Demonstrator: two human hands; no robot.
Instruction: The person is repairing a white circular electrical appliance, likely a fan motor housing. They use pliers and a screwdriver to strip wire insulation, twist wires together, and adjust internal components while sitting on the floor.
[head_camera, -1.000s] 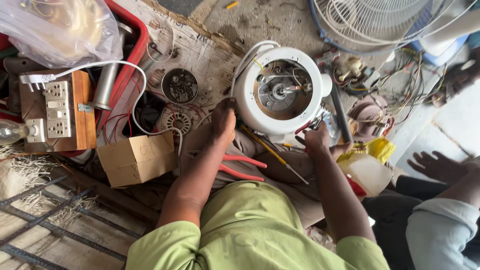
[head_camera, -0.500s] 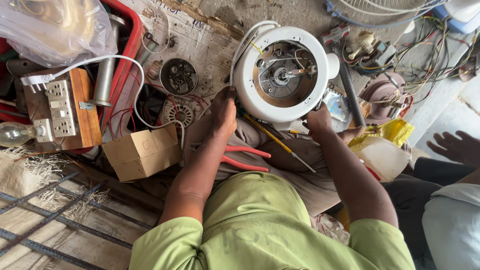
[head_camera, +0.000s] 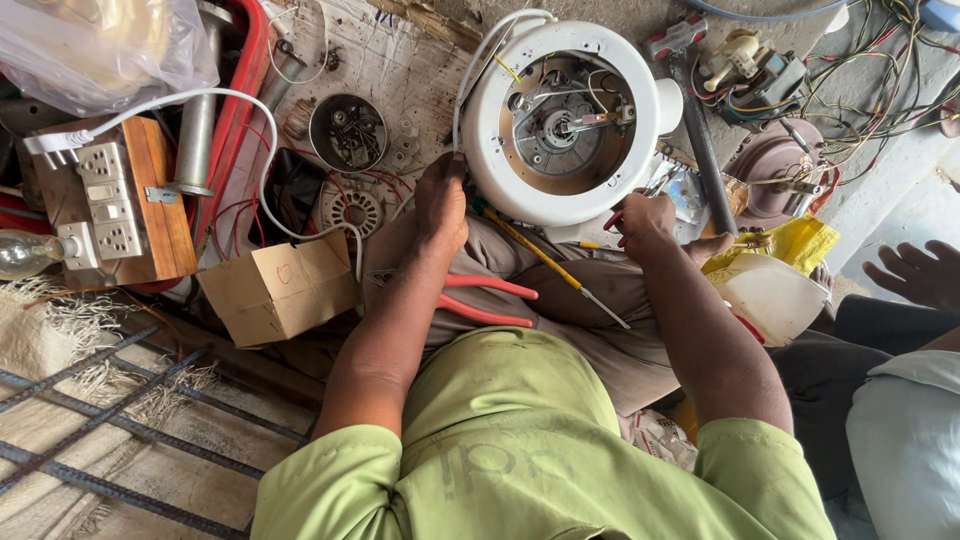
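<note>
Because its open side is turned up on the lap, the white round motor housing (head_camera: 570, 120) is steadied at its lower-left rim by the left hand (head_camera: 441, 205); below its right rim, the right hand (head_camera: 645, 222) is closed on a red-handled tool (head_camera: 612, 221). Red pliers (head_camera: 485, 300) lie below the housing.

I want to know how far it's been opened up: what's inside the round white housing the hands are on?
Inside the white housing sit a coppery disc, a grey motor hub with a shaft, and thin wires. Whatever lies beneath the disc is covered.
</note>
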